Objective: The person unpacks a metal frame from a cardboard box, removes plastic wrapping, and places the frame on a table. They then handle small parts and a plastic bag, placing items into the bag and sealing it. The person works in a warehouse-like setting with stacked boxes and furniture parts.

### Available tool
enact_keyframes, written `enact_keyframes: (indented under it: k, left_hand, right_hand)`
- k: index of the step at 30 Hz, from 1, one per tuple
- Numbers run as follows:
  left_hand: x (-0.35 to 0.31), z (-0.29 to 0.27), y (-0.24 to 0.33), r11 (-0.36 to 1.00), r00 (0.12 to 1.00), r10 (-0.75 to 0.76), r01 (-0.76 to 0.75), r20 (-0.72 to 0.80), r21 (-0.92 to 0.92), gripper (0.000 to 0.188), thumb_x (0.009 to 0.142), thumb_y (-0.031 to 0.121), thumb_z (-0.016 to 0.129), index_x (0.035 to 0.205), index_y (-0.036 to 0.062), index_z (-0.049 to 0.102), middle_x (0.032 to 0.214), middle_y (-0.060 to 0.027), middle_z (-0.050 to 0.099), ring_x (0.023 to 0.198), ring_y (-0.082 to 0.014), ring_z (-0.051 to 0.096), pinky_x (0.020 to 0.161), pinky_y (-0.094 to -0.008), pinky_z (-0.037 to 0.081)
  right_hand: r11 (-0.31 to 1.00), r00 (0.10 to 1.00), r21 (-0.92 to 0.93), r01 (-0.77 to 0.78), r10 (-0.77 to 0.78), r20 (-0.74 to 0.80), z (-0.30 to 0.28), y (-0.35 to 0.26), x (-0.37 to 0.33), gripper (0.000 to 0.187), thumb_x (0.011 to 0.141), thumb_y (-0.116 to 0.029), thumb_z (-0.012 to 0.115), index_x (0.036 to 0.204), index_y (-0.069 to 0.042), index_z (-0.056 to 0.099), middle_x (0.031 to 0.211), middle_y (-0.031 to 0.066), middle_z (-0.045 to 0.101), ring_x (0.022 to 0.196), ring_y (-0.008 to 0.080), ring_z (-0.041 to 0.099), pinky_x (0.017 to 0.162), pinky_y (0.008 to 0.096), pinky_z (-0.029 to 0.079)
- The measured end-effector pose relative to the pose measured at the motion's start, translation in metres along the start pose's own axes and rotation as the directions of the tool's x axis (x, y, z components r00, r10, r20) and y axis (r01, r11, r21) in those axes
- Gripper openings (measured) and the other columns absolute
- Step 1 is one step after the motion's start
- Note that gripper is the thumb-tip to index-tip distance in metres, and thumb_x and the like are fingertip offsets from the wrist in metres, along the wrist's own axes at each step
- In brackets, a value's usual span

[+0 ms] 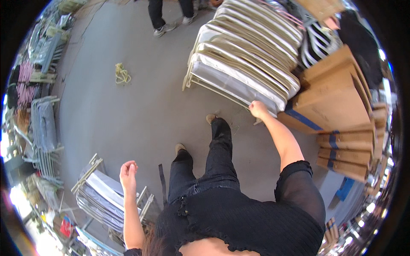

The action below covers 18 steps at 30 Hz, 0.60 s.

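A row of folded chairs [245, 45] with beige metal frames and pale padded panels stands on the floor ahead of me, to the right. The nearest folded chair [226, 81] looks covered in clear plastic. At its right end, my right hand [258, 109] has its fingers curled round the frame's edge. My left hand [128, 169] hangs in the air at the left with nothing in it, its fingers loosely bent and a little apart. Below and beside it, another bundle of folded chairs [102, 187] rests on the floor, partly hidden by my left forearm.
Large cardboard boxes [331, 104] stand just right of the chair row. A tangle of yellowish rope [122, 74] lies on the grey floor. Another person's legs [157, 15] are at the far side. More folded frames [45, 123] line the left.
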<state>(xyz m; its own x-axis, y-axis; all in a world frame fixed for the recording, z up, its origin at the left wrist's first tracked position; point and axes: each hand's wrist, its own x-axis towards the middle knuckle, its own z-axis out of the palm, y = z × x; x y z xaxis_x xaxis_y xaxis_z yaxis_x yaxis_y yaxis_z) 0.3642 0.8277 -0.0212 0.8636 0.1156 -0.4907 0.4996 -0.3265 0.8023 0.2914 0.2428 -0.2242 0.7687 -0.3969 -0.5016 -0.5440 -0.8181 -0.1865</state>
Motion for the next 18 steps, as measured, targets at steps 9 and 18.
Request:
enact_keyframes:
  k: [9, 18]
  left_hand:
    - [-0.158, 0.056, -0.098, 0.576, 0.667, -0.714, 0.385, 0.214, 0.721, 0.024, 0.081, 0.022, 0.065, 0.094, 0.0016, 0.066, 0.084, -0.0112, 0.068, 0.081, -0.0206, 0.066, 0.076, -0.031, 0.051]
    - [-0.113, 0.168, 0.004, 0.783, 0.812, -0.584, 0.569, -0.018, 0.251, 0.017, 0.09, 0.012, 0.056, 0.101, 0.0004, 0.062, 0.087, -0.0036, 0.064, 0.08, -0.0109, 0.06, 0.076, -0.0258, 0.049]
  right_hand:
    - [0.991, 0.992, -0.136, -0.013, 0.03, 0.125, 0.008, 0.069, 0.246, 0.039, 0.085, -0.027, 0.056, 0.115, -0.001, 0.054, 0.118, 0.0233, 0.055, 0.112, 0.0357, 0.053, 0.093, 0.0454, 0.045]
    - [0.968, 0.98, -0.152, 0.2, -0.198, 0.026, 0.012, 0.047, 0.218, 0.059, 0.063, -0.03, 0.082, 0.107, -0.006, 0.05, 0.11, 0.0166, 0.054, 0.105, 0.0306, 0.052, 0.085, 0.0436, 0.047]
